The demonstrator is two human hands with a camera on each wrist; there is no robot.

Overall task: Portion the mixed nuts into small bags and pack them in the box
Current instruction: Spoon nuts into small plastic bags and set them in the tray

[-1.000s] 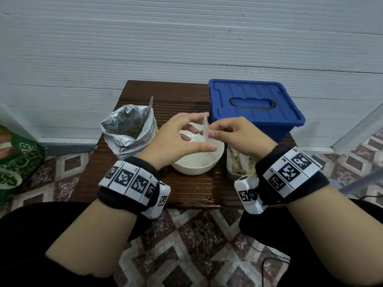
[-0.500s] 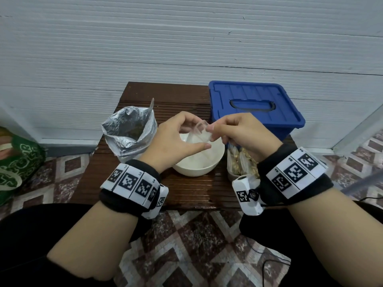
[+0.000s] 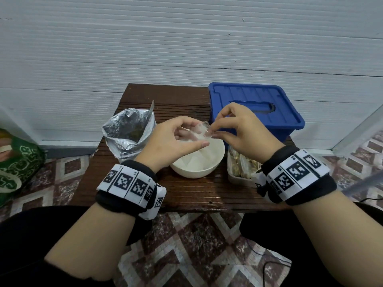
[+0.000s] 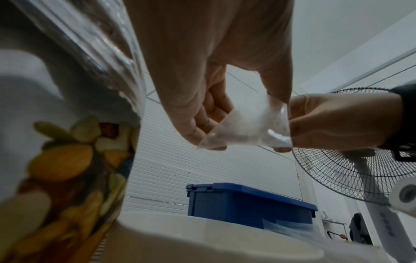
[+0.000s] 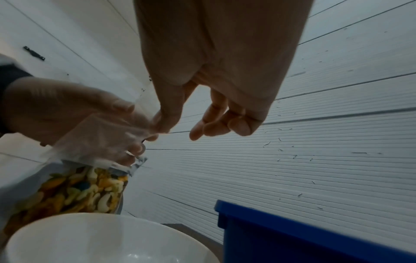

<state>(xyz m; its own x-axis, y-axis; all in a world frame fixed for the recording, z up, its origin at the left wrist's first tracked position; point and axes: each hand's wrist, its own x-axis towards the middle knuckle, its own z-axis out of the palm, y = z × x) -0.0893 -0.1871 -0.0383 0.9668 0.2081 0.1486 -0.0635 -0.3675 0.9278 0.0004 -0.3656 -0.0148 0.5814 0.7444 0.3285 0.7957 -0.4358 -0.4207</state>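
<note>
The small clear plastic bag (image 3: 200, 133) is thin, filmy and slightly cloudy. The crinkled silver foil pouch (image 3: 128, 134) shines like metal, with a glossy printed front. The round white bowl (image 3: 196, 169) looks smooth and glazed. The blue plastic box (image 3: 253, 100) has a smooth moulded lid. The dark brown wooden surface (image 3: 194, 191) is ribbed and faintly glossy.

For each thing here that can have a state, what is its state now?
small clear bag: empty, pinched by both hands above the bowl.
foil nut bag: open, upright.
blue box: lid on.
white bowl: holds spare clear bags.
left hand: pinching.
right hand: pinching.
</note>
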